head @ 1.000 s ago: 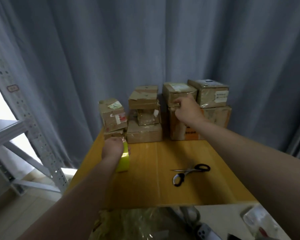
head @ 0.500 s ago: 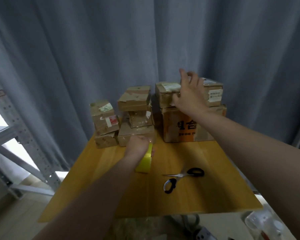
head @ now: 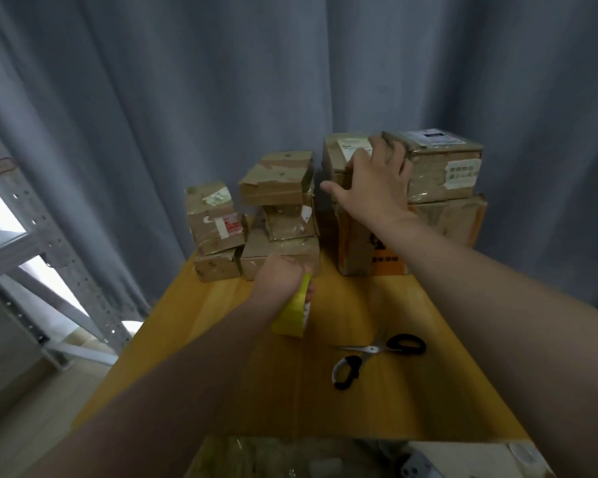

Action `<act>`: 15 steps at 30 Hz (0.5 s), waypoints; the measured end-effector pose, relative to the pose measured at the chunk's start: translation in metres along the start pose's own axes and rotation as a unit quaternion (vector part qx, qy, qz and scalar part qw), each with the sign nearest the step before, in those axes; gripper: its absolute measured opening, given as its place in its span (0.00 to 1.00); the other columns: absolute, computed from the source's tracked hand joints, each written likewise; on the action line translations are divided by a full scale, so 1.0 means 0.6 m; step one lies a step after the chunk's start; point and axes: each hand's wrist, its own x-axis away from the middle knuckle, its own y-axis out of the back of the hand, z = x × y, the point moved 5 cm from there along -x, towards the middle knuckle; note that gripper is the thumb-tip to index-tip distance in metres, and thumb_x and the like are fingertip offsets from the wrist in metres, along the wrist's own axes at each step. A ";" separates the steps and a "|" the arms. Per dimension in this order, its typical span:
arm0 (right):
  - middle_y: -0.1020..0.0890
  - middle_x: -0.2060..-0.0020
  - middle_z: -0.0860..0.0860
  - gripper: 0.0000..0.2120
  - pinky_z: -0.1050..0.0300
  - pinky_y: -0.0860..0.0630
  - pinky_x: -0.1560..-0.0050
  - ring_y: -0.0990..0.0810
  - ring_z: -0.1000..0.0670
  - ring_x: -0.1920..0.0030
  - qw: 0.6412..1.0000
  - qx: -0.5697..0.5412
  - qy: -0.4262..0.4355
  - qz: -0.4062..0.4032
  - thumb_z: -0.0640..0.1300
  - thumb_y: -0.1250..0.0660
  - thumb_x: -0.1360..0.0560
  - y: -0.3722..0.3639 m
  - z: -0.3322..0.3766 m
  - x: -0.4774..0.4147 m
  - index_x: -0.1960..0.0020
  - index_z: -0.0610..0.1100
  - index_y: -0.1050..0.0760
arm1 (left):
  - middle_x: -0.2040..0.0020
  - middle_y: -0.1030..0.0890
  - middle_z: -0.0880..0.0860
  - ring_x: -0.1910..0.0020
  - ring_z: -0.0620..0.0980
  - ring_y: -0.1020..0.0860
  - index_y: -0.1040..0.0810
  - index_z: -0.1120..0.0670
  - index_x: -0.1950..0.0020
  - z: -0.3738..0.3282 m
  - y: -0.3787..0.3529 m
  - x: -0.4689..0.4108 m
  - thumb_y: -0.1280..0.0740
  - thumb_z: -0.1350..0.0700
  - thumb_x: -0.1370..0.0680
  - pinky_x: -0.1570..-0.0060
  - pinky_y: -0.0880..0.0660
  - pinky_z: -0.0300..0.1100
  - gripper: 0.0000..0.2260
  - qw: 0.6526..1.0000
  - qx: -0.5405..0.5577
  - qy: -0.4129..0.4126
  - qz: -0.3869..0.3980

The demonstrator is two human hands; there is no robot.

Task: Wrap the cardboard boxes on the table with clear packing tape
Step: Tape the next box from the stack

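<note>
Cardboard boxes (head: 280, 257) stood in low stacks at the far end of the table (head: 428, 305), just beyond both hands and backed by a grey curtain (head: 187, 98). The right hand (head: 373, 191) reached over a small box (head: 339, 157) on top of the stack ahead of it. It was spread wide, with its fingers laid across the top next to a labelled box (head: 439, 167) and its thumb out toward the near left corner. It touched the box but had not closed round it, which looked like lining up a grasp to lift it off the large printed box (head: 359, 253) beneath. The left hand (head: 280, 277) was wrapped tightly round a yellowish roll of tape (head: 290, 315), held on edge low over the table and just short of the middle stack. The roll was probably kept there so the tape would be ready once a box came down. Whether it touched the table could not be told. Scissors (head: 377, 353) lay to the right of that hand, nearer the person and within easy reach for cutting. A metal rack (head: 32, 243) stood well off to its left. Wrapping of the small box seemed not yet begun.
</note>
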 end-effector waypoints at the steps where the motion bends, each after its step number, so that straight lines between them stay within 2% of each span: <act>1: 0.37 0.21 0.43 0.31 0.34 0.44 0.25 0.45 0.33 0.21 1.000 -0.004 -0.006 -0.009 0.70 0.32 0.27 -0.001 0.000 0.003 0.37 0.46 0.25 | 0.63 0.18 0.60 0.67 0.56 0.20 0.20 0.63 0.44 -0.001 0.000 0.001 0.37 0.59 0.15 0.65 0.23 0.46 0.09 1.000 -0.002 -0.001 0.000; 3: 0.33 0.24 0.43 0.33 0.35 0.42 0.25 0.41 0.32 0.23 0.999 -0.010 -0.020 -0.023 0.71 0.32 0.27 -0.003 -0.001 0.006 0.38 0.45 0.25 | 0.63 0.18 0.60 0.69 0.54 0.20 0.20 0.63 0.44 0.001 -0.004 0.001 0.37 0.59 0.15 0.67 0.24 0.44 0.09 1.000 -0.014 -0.010 0.000; 5: 0.29 0.28 0.44 0.34 0.36 0.41 0.25 0.38 0.33 0.24 0.999 -0.015 -0.030 -0.032 0.72 0.33 0.27 -0.006 -0.002 0.005 0.38 0.44 0.25 | 0.67 0.18 0.59 0.71 0.55 0.21 0.20 0.63 0.45 0.002 -0.008 -0.004 0.38 0.60 0.15 0.67 0.24 0.45 0.09 1.000 -0.025 -0.016 0.000; 8: 0.27 0.30 0.46 0.30 0.37 0.42 0.25 0.38 0.35 0.24 0.998 -0.032 -0.041 -0.039 0.71 0.32 0.27 -0.006 -0.005 0.004 0.43 0.46 0.22 | 0.69 0.19 0.55 0.72 0.53 0.21 0.20 0.64 0.48 -0.002 -0.023 -0.012 0.39 0.61 0.15 0.66 0.23 0.44 0.10 0.997 -0.067 -0.037 0.012; 10: 0.27 0.31 0.48 0.25 0.37 0.41 0.25 0.36 0.36 0.26 0.997 -0.045 -0.042 -0.043 0.70 0.30 0.28 -0.004 -0.005 0.005 0.49 0.48 0.21 | 0.64 0.17 0.53 0.69 0.50 0.18 0.21 0.58 0.54 -0.007 -0.033 -0.010 0.39 0.59 0.15 0.65 0.22 0.41 0.10 0.989 -0.132 -0.063 -0.001; 12: 0.26 0.34 0.51 0.23 0.37 0.39 0.28 0.35 0.36 0.28 0.997 -0.047 -0.039 -0.049 0.69 0.29 0.29 -0.003 -0.003 0.005 0.53 0.49 0.20 | 0.60 0.15 0.53 0.62 0.51 0.14 0.21 0.50 0.57 -0.006 -0.050 -0.009 0.38 0.57 0.16 0.57 0.18 0.47 0.12 0.981 -0.178 -0.081 -0.004; 14: 0.26 0.35 0.52 0.21 0.35 0.38 0.31 0.35 0.35 0.30 0.997 -0.030 -0.036 -0.054 0.69 0.29 0.30 -0.001 0.002 0.006 0.54 0.51 0.20 | 0.55 0.15 0.54 0.56 0.52 0.16 0.20 0.50 0.54 -0.004 -0.075 -0.008 0.38 0.56 0.17 0.52 0.18 0.51 0.10 0.971 -0.221 -0.091 0.001; 15: 0.26 0.36 0.53 0.20 0.34 0.37 0.33 0.34 0.35 0.30 0.998 -0.023 -0.033 -0.055 0.68 0.29 0.30 0.000 0.005 0.006 0.56 0.52 0.21 | 0.54 0.16 0.54 0.56 0.51 0.17 0.18 0.52 0.51 -0.004 -0.087 -0.006 0.38 0.55 0.17 0.54 0.20 0.48 0.09 0.965 -0.245 -0.097 0.002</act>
